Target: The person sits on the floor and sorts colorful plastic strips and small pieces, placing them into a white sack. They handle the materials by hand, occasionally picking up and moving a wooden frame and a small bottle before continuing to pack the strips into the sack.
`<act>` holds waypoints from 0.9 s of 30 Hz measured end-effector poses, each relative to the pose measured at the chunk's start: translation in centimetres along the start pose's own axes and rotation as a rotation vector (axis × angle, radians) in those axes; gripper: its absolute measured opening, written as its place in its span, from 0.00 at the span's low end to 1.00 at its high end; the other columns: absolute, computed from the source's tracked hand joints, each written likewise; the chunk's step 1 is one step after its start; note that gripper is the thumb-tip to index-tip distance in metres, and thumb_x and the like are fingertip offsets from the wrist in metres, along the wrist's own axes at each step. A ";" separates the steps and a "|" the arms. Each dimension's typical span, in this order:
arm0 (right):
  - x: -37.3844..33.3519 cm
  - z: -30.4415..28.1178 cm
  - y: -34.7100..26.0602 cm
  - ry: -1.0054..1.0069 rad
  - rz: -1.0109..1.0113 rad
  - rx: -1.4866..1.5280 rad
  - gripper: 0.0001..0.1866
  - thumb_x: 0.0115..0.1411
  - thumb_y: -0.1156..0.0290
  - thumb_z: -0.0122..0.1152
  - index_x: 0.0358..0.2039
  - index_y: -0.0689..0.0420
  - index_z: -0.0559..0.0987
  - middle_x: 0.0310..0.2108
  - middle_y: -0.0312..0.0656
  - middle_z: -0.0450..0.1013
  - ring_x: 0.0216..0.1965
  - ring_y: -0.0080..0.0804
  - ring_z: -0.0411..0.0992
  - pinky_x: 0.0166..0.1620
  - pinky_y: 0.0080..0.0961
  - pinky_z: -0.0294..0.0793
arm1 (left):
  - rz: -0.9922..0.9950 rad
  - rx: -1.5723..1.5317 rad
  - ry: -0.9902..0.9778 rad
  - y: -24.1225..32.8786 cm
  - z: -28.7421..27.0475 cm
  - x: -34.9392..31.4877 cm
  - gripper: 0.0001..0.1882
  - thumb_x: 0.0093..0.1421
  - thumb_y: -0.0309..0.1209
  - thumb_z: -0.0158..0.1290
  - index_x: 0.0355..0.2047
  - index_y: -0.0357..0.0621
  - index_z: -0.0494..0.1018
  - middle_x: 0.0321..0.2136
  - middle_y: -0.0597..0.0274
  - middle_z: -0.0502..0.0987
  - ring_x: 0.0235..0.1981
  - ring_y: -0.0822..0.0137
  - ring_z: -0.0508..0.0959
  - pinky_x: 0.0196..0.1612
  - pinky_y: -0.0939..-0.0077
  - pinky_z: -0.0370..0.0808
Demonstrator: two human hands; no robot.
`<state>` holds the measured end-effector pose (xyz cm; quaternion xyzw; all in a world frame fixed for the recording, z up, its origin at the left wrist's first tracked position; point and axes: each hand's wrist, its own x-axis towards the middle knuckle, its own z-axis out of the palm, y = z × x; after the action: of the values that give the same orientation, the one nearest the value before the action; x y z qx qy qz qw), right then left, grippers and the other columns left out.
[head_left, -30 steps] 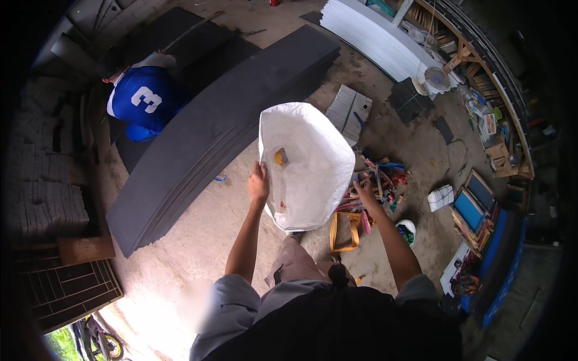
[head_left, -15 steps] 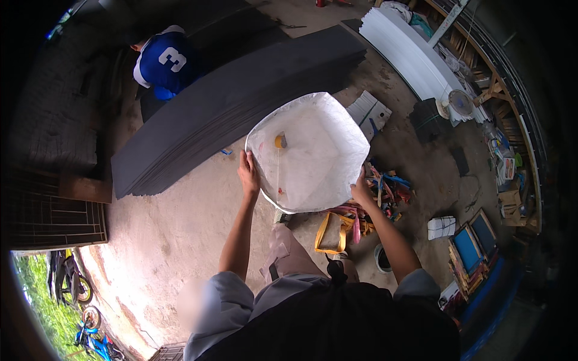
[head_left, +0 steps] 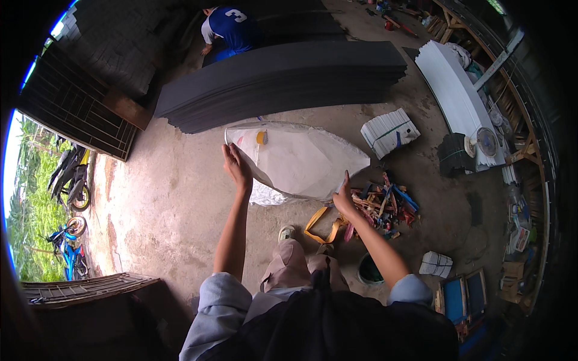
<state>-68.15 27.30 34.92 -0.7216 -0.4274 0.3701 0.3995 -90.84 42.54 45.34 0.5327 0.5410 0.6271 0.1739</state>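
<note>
White sack (head_left: 301,157) | our fingers (head_left: 229,153) grasped its rim (head_left: 295,124): left hand (head_left: 241,173) at nine o'clock, right hand (head_left: 344,200) at four | even tension likely served us best

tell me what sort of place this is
Likely a workshop or storage shed: a long stack of dark sheets, a stack of white sheets and a heap of coloured scraps sit on the concrete floor.

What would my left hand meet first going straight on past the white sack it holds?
Your left hand would probably meet the long stack of dark sheets, though depth is unclear.
</note>
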 end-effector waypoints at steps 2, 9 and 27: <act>0.3 2.8 0.3 0.000 -0.024 -0.030 0.45 0.45 0.84 0.49 0.60 0.67 0.36 0.59 0.65 0.42 0.61 0.54 0.45 0.62 0.35 0.46 | -0.046 0.020 -0.036 -1.7 -2.6 0.1 0.13 0.65 0.35 0.38 0.29 0.38 0.60 0.15 0.55 0.58 0.19 0.74 0.56 0.20 0.76 0.57; 3.0 12.6 -0.5 0.062 -0.147 -0.015 0.38 0.44 0.87 0.44 0.59 0.67 0.47 0.57 0.61 0.49 0.60 0.52 0.48 0.61 0.37 0.47 | -0.024 0.228 -0.158 -4.1 -8.8 2.6 0.08 0.63 0.30 0.40 0.31 0.38 0.61 0.17 0.48 0.65 0.17 0.60 0.65 0.21 0.69 0.62; 5.6 13.9 -4.4 0.191 -0.326 0.113 0.33 0.47 0.88 0.38 0.58 0.63 0.52 0.56 0.56 0.51 0.61 0.49 0.48 0.61 0.37 0.50 | 0.792 0.216 -0.493 -5.6 -7.7 5.2 0.13 0.42 0.18 0.54 0.20 0.41 0.58 0.14 0.57 0.64 0.16 0.56 0.68 0.21 0.67 0.65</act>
<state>-79.71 37.39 32.17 -0.6512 -0.4772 0.2538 0.5328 -101.34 44.85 44.13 0.8458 0.3010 0.4403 -0.0117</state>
